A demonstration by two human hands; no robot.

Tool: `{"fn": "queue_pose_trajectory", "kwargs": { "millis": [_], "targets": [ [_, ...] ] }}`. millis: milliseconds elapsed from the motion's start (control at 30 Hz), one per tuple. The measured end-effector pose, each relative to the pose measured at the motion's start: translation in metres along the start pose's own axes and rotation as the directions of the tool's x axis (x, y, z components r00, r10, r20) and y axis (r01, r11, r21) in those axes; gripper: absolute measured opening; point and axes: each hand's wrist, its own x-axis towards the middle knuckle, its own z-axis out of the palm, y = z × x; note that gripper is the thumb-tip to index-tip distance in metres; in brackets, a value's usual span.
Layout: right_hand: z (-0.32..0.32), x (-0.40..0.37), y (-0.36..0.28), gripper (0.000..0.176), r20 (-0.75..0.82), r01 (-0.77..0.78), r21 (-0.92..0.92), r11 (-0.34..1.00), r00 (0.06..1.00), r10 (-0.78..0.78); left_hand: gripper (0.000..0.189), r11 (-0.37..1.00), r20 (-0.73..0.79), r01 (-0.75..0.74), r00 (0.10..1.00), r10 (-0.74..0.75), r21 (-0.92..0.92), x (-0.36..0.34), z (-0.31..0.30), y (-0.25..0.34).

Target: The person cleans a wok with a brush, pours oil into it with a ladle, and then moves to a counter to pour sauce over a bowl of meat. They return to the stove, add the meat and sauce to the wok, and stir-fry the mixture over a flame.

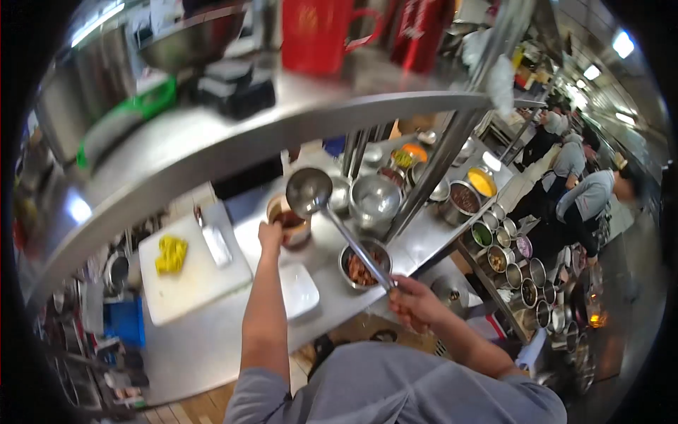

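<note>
My right hand [415,304] is wrapped round the end of a long-handled metal ladle [353,244]. The ladle's round bowl reaches forward and left, beside a light brown bowl [296,232] with dark brown contents. At that bowl's near left side, my left hand [270,237] grips its edge, with some fingers hidden. Below the ladle's handle stands a metal bowl of reddish-brown pieces [363,268]. A white square dish [298,291] sits just right of my left forearm.
A white cutting board [169,297] holds yellow food [171,254] and a cleaver [215,240]. Metal bowls [376,199] stand behind. A steel shelf [212,145] with a red mug [316,35] overhangs the counter. Several people [586,201] stand at right beyond rows of pots.
</note>
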Motion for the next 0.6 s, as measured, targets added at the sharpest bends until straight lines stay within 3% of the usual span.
{"fn": "queue_pose_trajectory", "kwargs": {
  "millis": [33,67,100,133,333,433,467,533,567,600],
  "targets": [
    [-0.009,0.002,0.012,0.049,0.021,0.022,0.075,0.997,1.0,-0.023,0.026,1.0,0.031,0.014,0.999,-0.014,0.016,0.019,0.002,-0.016],
    [-0.019,0.004,0.025,0.049,0.046,0.034,0.15,0.988,0.998,-0.041,0.022,0.999,0.074,0.04,0.997,-0.038,-0.03,-0.008,-0.012,0.018],
    [-0.019,-0.001,0.025,0.05,0.041,0.048,0.128,0.991,0.998,-0.053,0.022,0.995,0.035,-0.095,0.995,0.096,-0.021,0.065,0.01,-0.061],
    [-0.016,-0.003,0.027,0.049,0.008,0.046,0.154,0.987,0.999,-0.048,0.023,0.983,0.155,0.068,0.987,-0.041,-0.169,0.017,-0.012,0.003],
    [-0.021,-0.003,0.04,0.044,0.049,0.032,0.282,0.959,0.998,-0.048,0.02,0.982,0.223,0.109,0.972,-0.072,-0.155,0.017,-0.037,0.035],
    [-0.012,-0.012,0.027,0.046,0.038,-0.043,0.272,0.961,0.999,0.034,0.017,0.956,0.17,-0.236,0.964,0.207,0.173,0.001,-0.053,0.069],
    [-0.013,-0.009,0.025,0.046,0.039,-0.045,0.268,0.962,0.999,0.036,0.017,0.958,0.167,-0.232,0.965,0.204,0.171,0.01,-0.053,0.069],
    [-0.016,-0.007,0.03,0.047,0.039,-0.095,0.329,0.94,0.995,0.087,0.021,0.676,0.202,-0.595,0.796,0.571,0.434,0.031,-0.055,0.059],
    [-0.016,-0.007,0.026,0.047,0.004,-0.064,0.183,0.981,0.998,0.064,0.026,0.751,0.214,-0.484,0.875,0.435,0.45,0.034,-0.053,0.07],
    [-0.011,-0.005,0.02,0.044,-0.017,-0.029,0.055,0.998,0.999,0.03,0.026,0.669,0.221,-0.558,0.822,0.524,0.491,0.033,-0.054,0.078]
  ]
}}
